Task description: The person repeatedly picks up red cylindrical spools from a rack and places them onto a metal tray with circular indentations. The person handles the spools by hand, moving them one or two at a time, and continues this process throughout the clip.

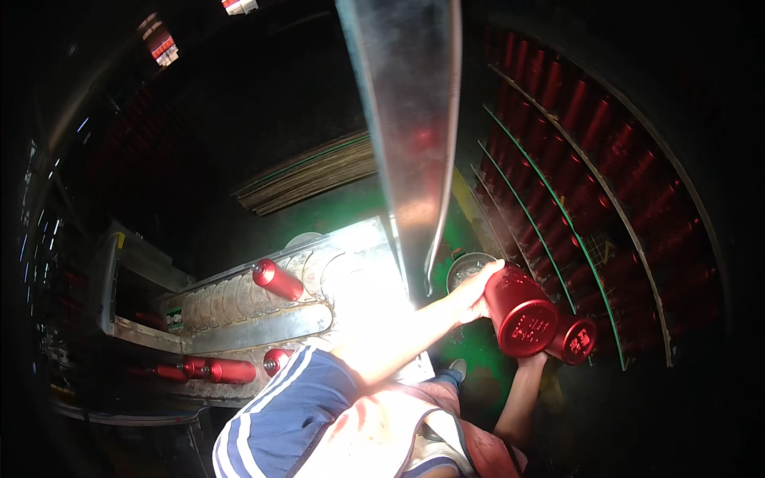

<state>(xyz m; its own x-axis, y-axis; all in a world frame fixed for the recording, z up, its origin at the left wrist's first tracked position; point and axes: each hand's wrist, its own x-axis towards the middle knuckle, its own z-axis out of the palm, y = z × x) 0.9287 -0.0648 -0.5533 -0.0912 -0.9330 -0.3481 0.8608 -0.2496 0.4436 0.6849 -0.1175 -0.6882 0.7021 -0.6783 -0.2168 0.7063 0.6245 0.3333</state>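
Note:
Two glossy red metal cylinders are in my hands, to the right of the bench, with their round bases turned toward me. My left hand (476, 295) is closed around the side of the nearer red cylinder (519, 307), whose base bears pale marks. Just right of and below it is the other red cylinder (575, 341), also marked on its base. My right hand (532, 362) is closed at this second cylinder's side, its fingers partly hidden. The two cylinders overlap in view; I cannot tell whether they touch.
On the looped conveyor (231, 307) to the left lie several red cylinders, one red cylinder (277, 280) near its far side. A broad metal post (414, 143) rises ahead. Racks (590, 183) of red cylinders stand at right. Stacked boards (311, 171) lie beyond; a round container (460, 272) is near my left hand.

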